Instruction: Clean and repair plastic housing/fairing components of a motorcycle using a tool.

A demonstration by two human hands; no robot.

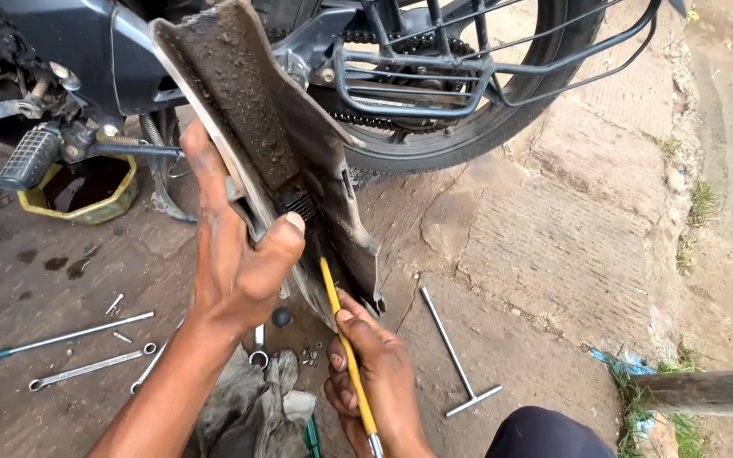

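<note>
Parked behind everything is the motorcycle's rear wheel (468, 110), and I have the dirt-caked chain cover (273, 144) lifted in front of it, my left hand (235, 254) clamped on its lower edge. My right hand (375, 382) is closed around a yellow-handled tool (345, 343) with its tip at the cover's underside. T-handle wrench (456, 356) lies on the pavement at right, spanners (86, 369) lie at left.

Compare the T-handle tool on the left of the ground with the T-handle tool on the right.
The left T-handle tool has a dark teal crossbar; the right T-handle tool is bare grey metal throughout. The left one lies nearly level, crossbar at the far left; the right one lies steeply slanted, crossbar toward the camera. The left one lies beside the ring spanners; the right one lies alone on the concrete. Both lie flat and untouched by either hand.
</note>
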